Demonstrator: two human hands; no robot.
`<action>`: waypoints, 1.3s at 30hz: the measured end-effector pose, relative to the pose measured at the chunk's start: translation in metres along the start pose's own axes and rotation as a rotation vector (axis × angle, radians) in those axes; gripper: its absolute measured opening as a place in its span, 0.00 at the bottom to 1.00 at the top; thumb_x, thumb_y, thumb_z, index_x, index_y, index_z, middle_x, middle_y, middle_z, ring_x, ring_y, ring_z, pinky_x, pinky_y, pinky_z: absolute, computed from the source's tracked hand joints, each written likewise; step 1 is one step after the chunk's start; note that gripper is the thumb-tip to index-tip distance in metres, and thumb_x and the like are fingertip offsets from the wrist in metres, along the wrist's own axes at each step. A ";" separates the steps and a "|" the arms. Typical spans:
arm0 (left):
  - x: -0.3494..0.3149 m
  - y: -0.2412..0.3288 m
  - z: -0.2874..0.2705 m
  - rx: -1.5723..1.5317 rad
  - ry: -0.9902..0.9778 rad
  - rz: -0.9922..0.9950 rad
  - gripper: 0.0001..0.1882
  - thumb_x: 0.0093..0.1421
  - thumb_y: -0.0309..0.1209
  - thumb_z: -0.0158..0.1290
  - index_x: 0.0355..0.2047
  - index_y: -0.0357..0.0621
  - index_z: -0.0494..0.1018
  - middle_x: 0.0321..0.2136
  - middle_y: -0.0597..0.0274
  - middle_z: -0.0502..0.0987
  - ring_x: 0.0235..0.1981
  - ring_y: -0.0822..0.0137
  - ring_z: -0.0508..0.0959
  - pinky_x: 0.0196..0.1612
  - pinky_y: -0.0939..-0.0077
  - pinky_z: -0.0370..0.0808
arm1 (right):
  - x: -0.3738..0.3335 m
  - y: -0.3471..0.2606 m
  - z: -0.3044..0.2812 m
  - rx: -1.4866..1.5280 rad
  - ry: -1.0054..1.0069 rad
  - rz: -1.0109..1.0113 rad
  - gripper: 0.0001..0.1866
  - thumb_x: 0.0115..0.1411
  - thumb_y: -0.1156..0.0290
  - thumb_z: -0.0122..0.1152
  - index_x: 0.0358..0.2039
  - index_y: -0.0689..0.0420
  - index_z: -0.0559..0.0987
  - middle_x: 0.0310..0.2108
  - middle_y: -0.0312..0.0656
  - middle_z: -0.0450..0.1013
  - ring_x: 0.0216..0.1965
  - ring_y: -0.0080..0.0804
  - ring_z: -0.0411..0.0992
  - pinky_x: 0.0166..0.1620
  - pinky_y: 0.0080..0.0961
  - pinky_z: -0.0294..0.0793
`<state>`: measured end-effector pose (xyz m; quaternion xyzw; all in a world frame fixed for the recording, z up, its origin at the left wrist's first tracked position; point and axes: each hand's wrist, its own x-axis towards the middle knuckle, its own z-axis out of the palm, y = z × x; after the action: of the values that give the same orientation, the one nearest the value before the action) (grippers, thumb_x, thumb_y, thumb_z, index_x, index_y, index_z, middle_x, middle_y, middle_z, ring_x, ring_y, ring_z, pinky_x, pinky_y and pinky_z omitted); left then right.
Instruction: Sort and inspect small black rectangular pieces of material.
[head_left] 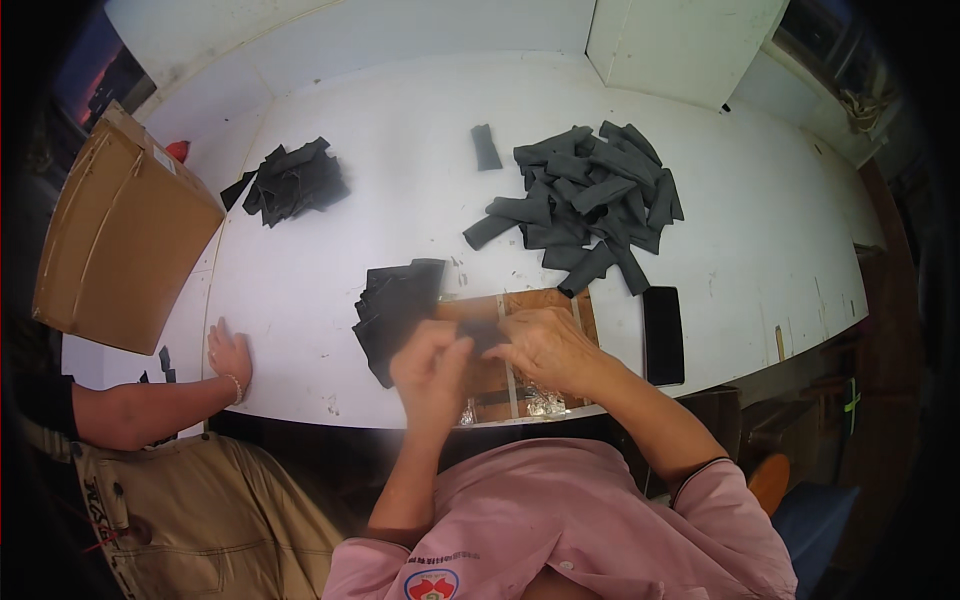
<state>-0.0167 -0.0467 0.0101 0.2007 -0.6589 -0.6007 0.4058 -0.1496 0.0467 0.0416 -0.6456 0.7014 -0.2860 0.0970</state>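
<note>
Between my two hands is a small dark grey fabric piece [481, 333], partly hidden by my fingers. My left hand [432, 362] is closed at its left end, a little blurred. At the right end, the thumb and fingers of my right hand [548, 345] pinch it. Below them lies a brown cardboard sheet [490, 377] banded with shiny clear tape. A fanned stack of flat black fabric pieces [385, 305] rests beside my left hand. Farther off, a big loose heap of dark grey rolled or tube-like fabric pieces [600, 190] spreads across the white table [400, 130].
A single grey piece [485, 147] lies left of the heap. Another black fabric pile [295, 180] sits at the far left, near a cardboard box [130, 230]. Right of the sheet lies a black phone-like slab [663, 335]. Another person's hand [229, 355] rests on the table's left edge.
</note>
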 end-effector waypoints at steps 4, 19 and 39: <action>0.003 0.028 0.018 -0.308 -0.106 -0.084 0.06 0.51 0.24 0.52 0.27 0.33 0.69 0.32 0.55 0.72 0.33 0.71 0.71 0.37 0.79 0.69 | -0.007 0.003 0.005 0.085 0.034 0.045 0.11 0.48 0.67 0.53 0.25 0.63 0.71 0.20 0.48 0.67 0.26 0.47 0.67 0.29 0.36 0.66; 0.026 0.049 0.023 0.158 -0.258 0.043 0.04 0.45 0.21 0.54 0.23 0.33 0.71 0.23 0.62 0.71 0.24 0.76 0.68 0.27 0.85 0.64 | -0.006 0.004 0.011 0.105 0.139 -0.040 0.15 0.51 0.64 0.49 0.16 0.61 0.71 0.18 0.49 0.69 0.21 0.47 0.68 0.25 0.38 0.66; 0.012 0.027 0.008 -0.527 0.067 -0.110 0.06 0.56 0.28 0.46 0.29 0.36 0.68 0.28 0.54 0.72 0.33 0.63 0.70 0.42 0.69 0.66 | -0.005 0.005 0.013 0.041 -0.051 0.071 0.15 0.52 0.63 0.52 0.19 0.63 0.68 0.20 0.50 0.67 0.25 0.48 0.67 0.28 0.37 0.65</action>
<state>-0.0235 -0.0453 0.0396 0.1432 -0.4544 -0.7655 0.4324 -0.1468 0.0481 0.0270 -0.6251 0.7152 -0.2803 0.1383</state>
